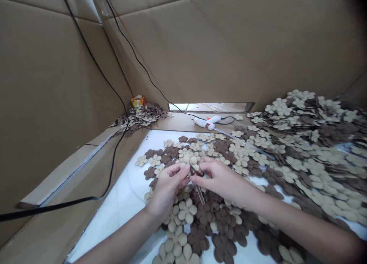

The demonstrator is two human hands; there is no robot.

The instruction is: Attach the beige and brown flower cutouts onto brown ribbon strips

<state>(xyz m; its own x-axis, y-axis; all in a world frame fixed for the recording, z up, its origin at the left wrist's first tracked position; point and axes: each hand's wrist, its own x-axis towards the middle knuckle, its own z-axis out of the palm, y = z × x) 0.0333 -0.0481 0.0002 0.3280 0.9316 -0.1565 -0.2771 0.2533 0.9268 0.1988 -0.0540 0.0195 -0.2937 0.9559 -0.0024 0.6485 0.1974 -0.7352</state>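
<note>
Far left: cardboard wall (43, 103) with two black cables (114, 103) running down it; one cable trails along the bench edge, likely kept off the work area. At the back left corner, a small heap (140, 117) of flower cut-outs beside one orange packet (138, 101).

Centre: my left hand (166, 191) has thumb and forefinger pinched together on the top of a thin brown strip (197, 182). My right hand (220, 178) meets it from the other side, fingers closed on the same strip. The strip sits between both hands, just above the flowers, lower end hanging free; I judge both hands hold it so the piece stays steady for fine fingerwork. One strip seen.

Below the hands: tan and brown flowers (186, 210) spread flat on the white table (126, 199), too many and too overlapped to count.

Behind: one white glue gun (207, 122) lying on its side, well apart from the hands, with a clear rod (243, 141) reaching rightward.

Right: one large pile (315, 141), mixed tan and brown, uncountable.
</note>
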